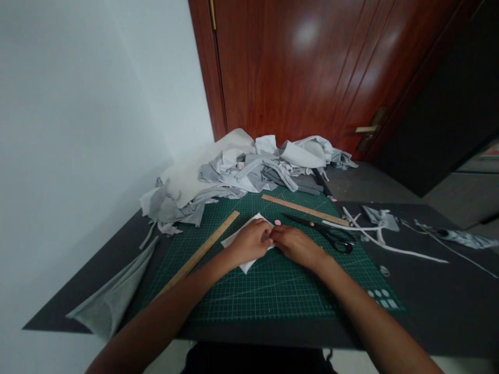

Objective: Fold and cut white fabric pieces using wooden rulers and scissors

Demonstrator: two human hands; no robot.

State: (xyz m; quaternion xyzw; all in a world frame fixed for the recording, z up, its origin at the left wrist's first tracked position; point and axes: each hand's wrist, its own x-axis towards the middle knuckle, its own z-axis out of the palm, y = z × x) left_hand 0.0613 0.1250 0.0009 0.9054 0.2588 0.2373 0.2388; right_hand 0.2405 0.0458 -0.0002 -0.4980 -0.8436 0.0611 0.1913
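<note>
A small folded piece of white fabric lies on the green cutting mat. My left hand rests over it, thumb and fingers closed on its right-hand part. My right hand meets the left at that same edge, its fingertips pinched together on the fabric. The fingers cover the exact spot where they grip. Just beyond my right fingertips is a small pink piece. Black scissors lie to the right of my right hand, handles towards me.
One wooden ruler lies left of the fabric, another ruler behind it. Heaped fabric scraps line the back. White strips lie on the right, and a grey cloth hangs over the table's left front edge.
</note>
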